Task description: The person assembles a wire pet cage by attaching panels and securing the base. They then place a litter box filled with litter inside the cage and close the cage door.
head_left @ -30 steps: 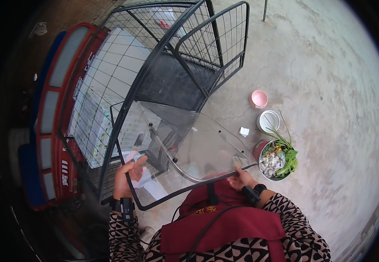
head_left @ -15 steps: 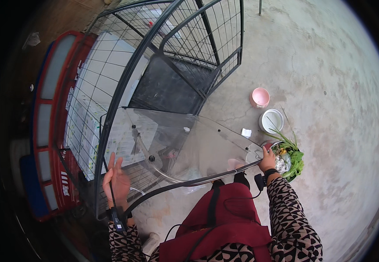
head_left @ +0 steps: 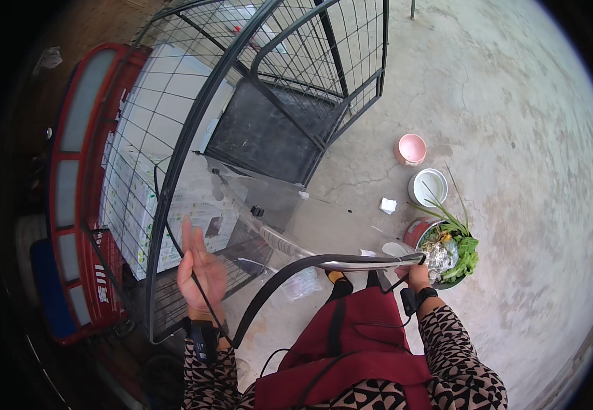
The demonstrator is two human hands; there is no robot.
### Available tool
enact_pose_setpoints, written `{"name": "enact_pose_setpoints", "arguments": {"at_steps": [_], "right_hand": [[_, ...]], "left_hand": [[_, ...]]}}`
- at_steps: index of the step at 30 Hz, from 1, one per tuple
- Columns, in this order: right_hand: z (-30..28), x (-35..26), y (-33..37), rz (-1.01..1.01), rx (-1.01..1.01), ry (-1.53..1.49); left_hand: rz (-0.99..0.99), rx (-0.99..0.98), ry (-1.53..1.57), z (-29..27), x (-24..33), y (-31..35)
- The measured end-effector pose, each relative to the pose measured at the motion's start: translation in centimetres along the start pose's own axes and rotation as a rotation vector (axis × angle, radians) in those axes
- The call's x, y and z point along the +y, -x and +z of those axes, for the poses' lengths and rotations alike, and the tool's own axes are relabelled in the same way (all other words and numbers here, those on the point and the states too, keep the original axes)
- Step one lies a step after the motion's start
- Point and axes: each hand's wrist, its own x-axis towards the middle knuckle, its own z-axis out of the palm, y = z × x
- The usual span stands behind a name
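Observation:
My right hand [head_left: 417, 276] is closed on the corner of a clear plastic panel [head_left: 341, 229], at the end of its black-edged rim. The panel stretches left to a black wire-mesh cage [head_left: 204, 113], and a curved black bar [head_left: 290, 265] runs along its near side. Black knobs and a bent clear strip show on the panel. My left hand [head_left: 202, 279] is open, its fingers outstretched and slightly blurred, close beside the cage's lower frame and a thin dark rod. Nothing shows in that palm. Through the mesh, white printed cartons [head_left: 194, 232] are visible.
A red vehicle [head_left: 67, 198] stands left of the cage. On the concrete floor at the right are a pink bowl [head_left: 411, 149], a white bowl [head_left: 428, 186] and a container of leafy vegetables [head_left: 462, 256]. A white scrap [head_left: 388, 206] and a plastic bag [head_left: 301, 283] lie nearby.
The panel has tilted and now shows more edge-on, its near rim turned toward me. My right hand has dropped slightly with it. My left hand has shifted a little to the right.

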Motion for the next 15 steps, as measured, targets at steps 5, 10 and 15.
{"name": "enact_pose_setpoints", "arguments": {"at_steps": [5,10,15], "right_hand": [[1.3,0.2,2.2,0.231,-0.188,-0.136],[2.6,1.9,4.0,0.356,-0.277,-0.024],[5.6,3.9,3.2,0.463,-0.351,0.124]], "left_hand": [[-0.012,-0.098,0.085,2.7,-2.5,-3.9],[-0.116,-0.162,0.138,6.0,-4.6,-7.8],[-0.176,-0.230,0.078,7.6,-6.5,-10.4]]}}
